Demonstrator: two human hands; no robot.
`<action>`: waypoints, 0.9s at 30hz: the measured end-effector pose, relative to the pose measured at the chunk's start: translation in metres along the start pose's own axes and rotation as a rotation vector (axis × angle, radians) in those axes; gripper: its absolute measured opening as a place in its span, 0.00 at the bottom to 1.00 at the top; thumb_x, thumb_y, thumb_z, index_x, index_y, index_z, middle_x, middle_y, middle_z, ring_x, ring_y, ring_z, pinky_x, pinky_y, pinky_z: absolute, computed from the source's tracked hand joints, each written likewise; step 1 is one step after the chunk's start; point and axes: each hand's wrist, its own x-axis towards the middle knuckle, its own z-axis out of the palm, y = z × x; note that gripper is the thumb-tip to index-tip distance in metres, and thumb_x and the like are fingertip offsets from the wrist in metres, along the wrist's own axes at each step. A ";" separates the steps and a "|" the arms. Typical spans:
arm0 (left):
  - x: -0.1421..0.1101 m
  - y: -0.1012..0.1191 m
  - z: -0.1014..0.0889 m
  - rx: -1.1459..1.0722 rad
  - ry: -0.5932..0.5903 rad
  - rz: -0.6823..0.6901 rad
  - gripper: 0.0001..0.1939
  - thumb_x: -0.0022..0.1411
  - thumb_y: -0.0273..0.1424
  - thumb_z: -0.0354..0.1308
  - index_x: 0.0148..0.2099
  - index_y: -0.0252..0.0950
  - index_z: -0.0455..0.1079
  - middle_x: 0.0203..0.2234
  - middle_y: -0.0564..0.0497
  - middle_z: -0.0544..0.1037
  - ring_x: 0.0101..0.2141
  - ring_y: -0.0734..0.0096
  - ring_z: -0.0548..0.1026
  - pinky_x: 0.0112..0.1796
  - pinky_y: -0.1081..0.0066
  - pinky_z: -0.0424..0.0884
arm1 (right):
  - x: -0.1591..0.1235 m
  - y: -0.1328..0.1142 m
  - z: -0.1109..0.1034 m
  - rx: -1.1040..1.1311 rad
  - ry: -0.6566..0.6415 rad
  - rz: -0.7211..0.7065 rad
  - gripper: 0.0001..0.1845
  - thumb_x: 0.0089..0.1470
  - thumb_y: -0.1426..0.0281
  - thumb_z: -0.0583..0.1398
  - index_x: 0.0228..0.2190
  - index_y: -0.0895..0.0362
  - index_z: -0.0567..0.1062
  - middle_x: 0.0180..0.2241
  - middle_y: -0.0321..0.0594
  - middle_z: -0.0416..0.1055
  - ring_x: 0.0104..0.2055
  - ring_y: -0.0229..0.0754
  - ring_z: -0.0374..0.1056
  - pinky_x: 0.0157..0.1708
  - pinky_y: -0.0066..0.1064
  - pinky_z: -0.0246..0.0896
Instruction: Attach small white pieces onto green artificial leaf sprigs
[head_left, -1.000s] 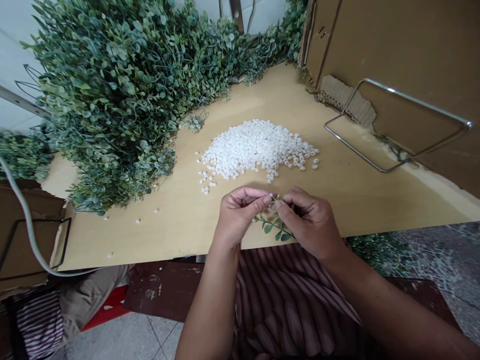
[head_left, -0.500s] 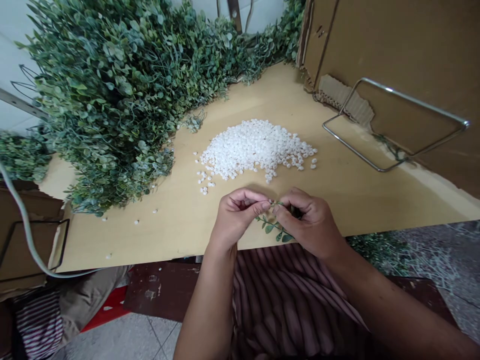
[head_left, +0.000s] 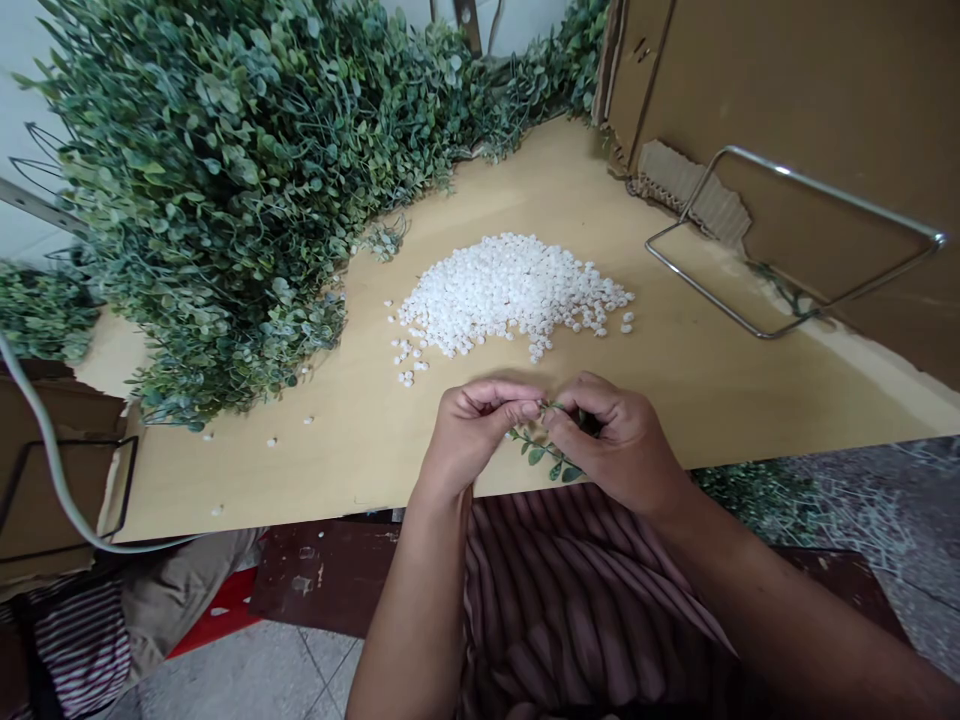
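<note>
Close to the table's near edge, my left hand (head_left: 480, 430) and my right hand (head_left: 611, 430) meet almost fingertip to fingertip. Thumb and forefinger of the right pinch a leafy green artificial sprig (head_left: 536, 450), whose small leaves hang below the fingers. The left hand's thumb and forefinger are pinched at the sprig's thin tip; whether a small piece is also between them is too small to tell. Just beyond the hands lies a heap of small white plastic pieces (head_left: 510, 290), with a few loose ones around it.
A large mound of artificial greenery (head_left: 225, 180) covers the table's left and back. At the right, a bent metal wire frame (head_left: 795, 170) stands against a cardboard box (head_left: 825, 90). A pale cable (head_left: 45, 420) hangs at far left, near a person's striped clothing (head_left: 82, 640).
Both hands keep the same pinch in nearly the same place. The view has shifted very slightly; the sprig's hanging leaves have moved a touch.
</note>
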 end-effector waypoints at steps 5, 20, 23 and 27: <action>0.000 0.000 0.001 0.006 0.011 -0.021 0.10 0.37 0.33 0.73 0.25 0.36 0.78 0.19 0.52 0.78 0.21 0.79 0.73 0.26 0.78 0.71 | 0.000 0.000 -0.001 0.003 -0.007 -0.010 0.13 0.45 0.69 0.55 0.14 0.63 0.66 0.17 0.33 0.58 0.22 0.23 0.55 0.24 0.16 0.51; -0.006 -0.005 -0.003 -0.003 0.123 0.155 0.13 0.49 0.37 0.67 0.38 0.39 0.79 0.32 0.50 0.80 0.30 0.76 0.76 0.33 0.77 0.73 | 0.003 0.004 -0.006 0.290 -0.052 0.097 0.16 0.51 0.60 0.58 0.24 0.62 0.73 0.22 0.35 0.64 0.26 0.24 0.60 0.27 0.15 0.57; -0.017 -0.004 -0.004 0.040 0.212 0.184 0.12 0.52 0.37 0.66 0.39 0.39 0.78 0.32 0.50 0.80 0.32 0.77 0.76 0.36 0.77 0.73 | 0.002 0.012 -0.007 0.536 -0.001 0.196 0.21 0.47 0.52 0.61 0.29 0.59 0.74 0.24 0.35 0.68 0.27 0.25 0.63 0.28 0.16 0.62; -0.025 0.001 0.010 0.121 0.078 0.109 0.13 0.50 0.36 0.67 0.39 0.37 0.78 0.39 0.46 0.80 0.39 0.71 0.77 0.43 0.73 0.73 | 0.002 0.018 -0.006 0.674 -0.001 0.173 0.20 0.45 0.52 0.63 0.27 0.58 0.73 0.27 0.35 0.71 0.28 0.26 0.67 0.30 0.17 0.66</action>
